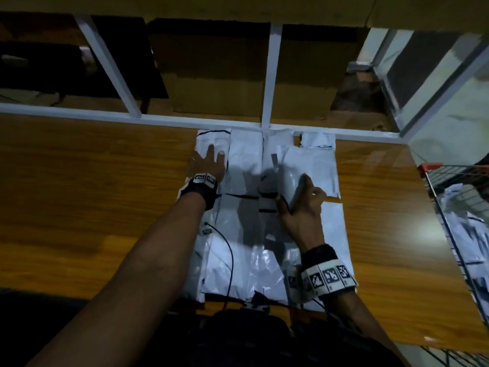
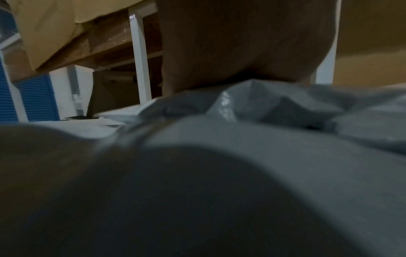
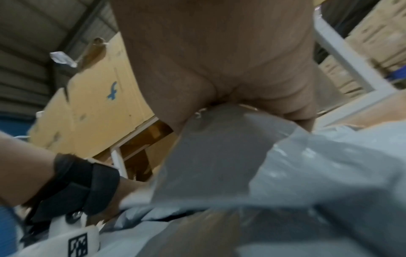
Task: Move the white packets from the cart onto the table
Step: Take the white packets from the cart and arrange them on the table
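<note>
Several white packets (image 1: 243, 239) lie side by side on the wooden table (image 1: 92, 181). My left hand (image 1: 209, 165) lies flat with straight fingers on the far-left packet (image 1: 211, 140); the left wrist view shows the palm (image 2: 241, 43) pressing crinkled white plastic (image 2: 274, 142). My right hand (image 1: 299, 200) grips the raised edge of a white packet (image 1: 293, 178) in the middle of the spread. Seen from the right wrist, my right hand's fingers (image 3: 219, 60) curl over that packet (image 3: 219, 153). More white packets (image 1: 473, 234) lie in the cart.
The wire cart (image 1: 434, 186) with a red handle stands at the table's right edge. A white metal frame (image 1: 270, 75) and cardboard boxes (image 1: 211, 75) rise behind the table. A thin black cable (image 1: 230, 255) runs over the near packets.
</note>
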`<state>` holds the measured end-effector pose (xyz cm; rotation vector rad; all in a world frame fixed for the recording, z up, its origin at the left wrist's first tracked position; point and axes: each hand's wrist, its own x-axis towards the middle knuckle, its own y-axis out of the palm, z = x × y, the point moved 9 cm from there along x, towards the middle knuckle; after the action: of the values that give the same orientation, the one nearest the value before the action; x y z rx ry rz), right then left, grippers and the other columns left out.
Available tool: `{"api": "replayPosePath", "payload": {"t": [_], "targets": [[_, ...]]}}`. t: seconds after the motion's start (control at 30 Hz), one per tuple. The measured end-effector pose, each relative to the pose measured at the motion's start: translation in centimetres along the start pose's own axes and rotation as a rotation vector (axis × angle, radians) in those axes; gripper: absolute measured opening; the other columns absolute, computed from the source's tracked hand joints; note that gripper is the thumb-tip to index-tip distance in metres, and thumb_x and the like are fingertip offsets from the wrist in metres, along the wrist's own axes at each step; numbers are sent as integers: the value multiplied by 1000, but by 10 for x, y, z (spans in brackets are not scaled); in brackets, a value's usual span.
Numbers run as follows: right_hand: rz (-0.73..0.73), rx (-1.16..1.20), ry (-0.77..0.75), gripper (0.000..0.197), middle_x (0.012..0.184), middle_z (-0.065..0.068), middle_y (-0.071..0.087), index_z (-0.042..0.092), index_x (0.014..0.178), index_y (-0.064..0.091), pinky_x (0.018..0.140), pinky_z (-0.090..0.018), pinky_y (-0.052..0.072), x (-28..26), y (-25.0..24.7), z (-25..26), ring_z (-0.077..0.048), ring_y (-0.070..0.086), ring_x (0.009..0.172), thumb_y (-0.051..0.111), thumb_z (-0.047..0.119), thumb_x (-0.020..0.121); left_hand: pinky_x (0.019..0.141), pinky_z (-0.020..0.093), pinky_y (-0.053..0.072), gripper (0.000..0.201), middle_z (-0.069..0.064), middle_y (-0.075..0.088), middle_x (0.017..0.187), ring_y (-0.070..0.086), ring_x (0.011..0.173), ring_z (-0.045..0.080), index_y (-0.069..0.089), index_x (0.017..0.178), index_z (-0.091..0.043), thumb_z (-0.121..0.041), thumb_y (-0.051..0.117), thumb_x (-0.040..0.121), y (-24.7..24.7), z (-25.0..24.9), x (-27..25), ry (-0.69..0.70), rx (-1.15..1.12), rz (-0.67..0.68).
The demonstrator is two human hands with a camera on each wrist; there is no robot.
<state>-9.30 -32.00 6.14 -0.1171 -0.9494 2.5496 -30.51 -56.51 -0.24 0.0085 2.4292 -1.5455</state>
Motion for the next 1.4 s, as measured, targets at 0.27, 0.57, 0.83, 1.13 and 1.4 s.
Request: {"api": "replayPosePath", "payload": {"t": [0.27,0.57,0.83,1.13,1.4], "targets": [[-104,-29,37,77,141,-24,26,11,153,23,99,-44,45,-26,5,27,-44,41,124,66,30,93,115,52,24,60,26,29,153,30,139,43,40,149,-21,-55,36,99,-38,-5,-21,111,-122,-87],[-54,-159,4,79,143,-27,26,17,157,17,98,-49,44,5,40,74,-49,43,121,56,47,95,112,39,31,63,14,17,161,29,143,32,36,150,-22,-44,57,95,-94,14,-80,389,-256,-102],[167,-445,155,76,160,-17,1,34,157,2,107,-56,32,91,113,91,-48,30,134,42,54,96,106,43,34,61,21,47,140,40,133,38,50,137,-7,-51,50,95,-84,76,-91,365,-233,-129],[50,-396,169,66,166,-10,-2,37,158,5,115,-61,5,102,158,60,-39,6,149,27,58,99,110,35,32,43,9,45,143,37,132,25,50,141,-20,-23,54,98,-94,91,-113,471,-302,-138],[36,-426,171,63,166,-7,-1,37,157,8,115,-61,0,109,158,51,-37,3,149,25,55,99,73,25,43,30,4,66,106,64,95,21,59,126,-19,-25,60,97,-68,107,-121,273,-394,45]]}}
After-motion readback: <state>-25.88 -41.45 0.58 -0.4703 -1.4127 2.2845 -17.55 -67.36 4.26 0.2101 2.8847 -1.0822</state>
